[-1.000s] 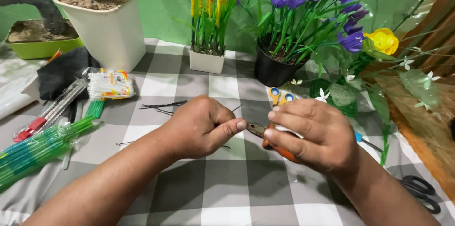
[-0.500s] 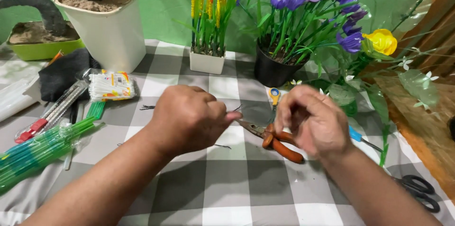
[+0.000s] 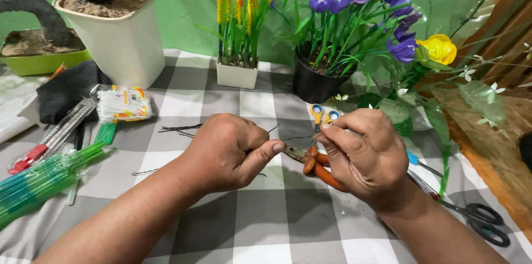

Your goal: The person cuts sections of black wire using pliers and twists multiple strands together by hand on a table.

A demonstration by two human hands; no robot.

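Note:
My left hand (image 3: 230,150) is a closed fist over the checked tablecloth (image 3: 249,225), gripping a thin dark wire (image 3: 296,137) that runs across to my right hand (image 3: 366,159). My right hand pinches the wire's other end between thumb and fingertips. Orange-handled pliers (image 3: 316,167) lie on the cloth just under my right hand, partly hidden by it. More thin wires (image 3: 177,129) lie on the cloth beyond my left hand.
A white pot of soil (image 3: 113,34), a small pot of yellow-tipped stems (image 3: 238,26) and a black pot of purple flowers (image 3: 343,31) stand at the back. Green straws (image 3: 44,178) and packets lie left. Black scissors (image 3: 479,219) lie right, small yellow scissors (image 3: 323,113) centre.
The pliers have left my right hand and now lie on the cloth. Both hands have come together on the thin wire.

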